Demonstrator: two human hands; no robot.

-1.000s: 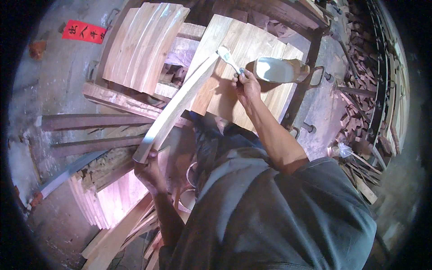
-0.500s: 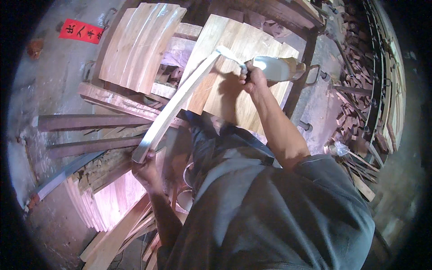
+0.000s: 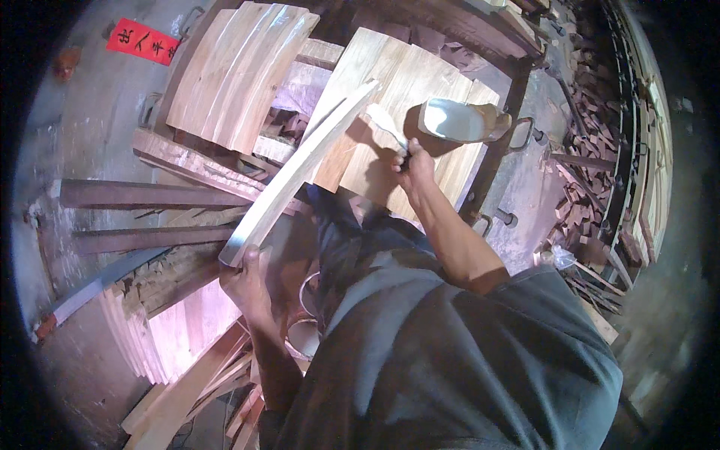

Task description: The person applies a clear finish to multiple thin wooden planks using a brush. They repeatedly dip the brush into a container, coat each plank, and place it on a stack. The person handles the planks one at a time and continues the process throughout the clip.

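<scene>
My left hand (image 3: pixel 249 291) is closed around the lower end of a long, pale wooden board (image 3: pixel 296 180), which slants up and right across the bench. In my right hand (image 3: pixel 417 169) is a brush (image 3: pixel 387 124) with a dark handle; its head is coated white and lies just right of the board's upper part. Whether the two touch I cannot tell. Beyond my right hand, a cut-open container (image 3: pixel 493 122) holds white liquid. Below these lies a panel of pale boards (image 3: pixel 409 64) set edge to edge, with a darker strip at its near left.
A second board panel (image 3: pixel 232 82) with whitish seams lies at the left. Dark beams (image 3: pixel 142 193) jut out at my left, above stacked boards (image 3: pixel 191 330). A pail (image 3: pixel 304 337) stands by my left forearm. Wood offcuts (image 3: pixel 589 176) are heaped at the right.
My right hand has drawn down and slightly left, away from the container, bringing the brush down from the board's upper end. The board, still in my left hand, has shifted only slightly.
</scene>
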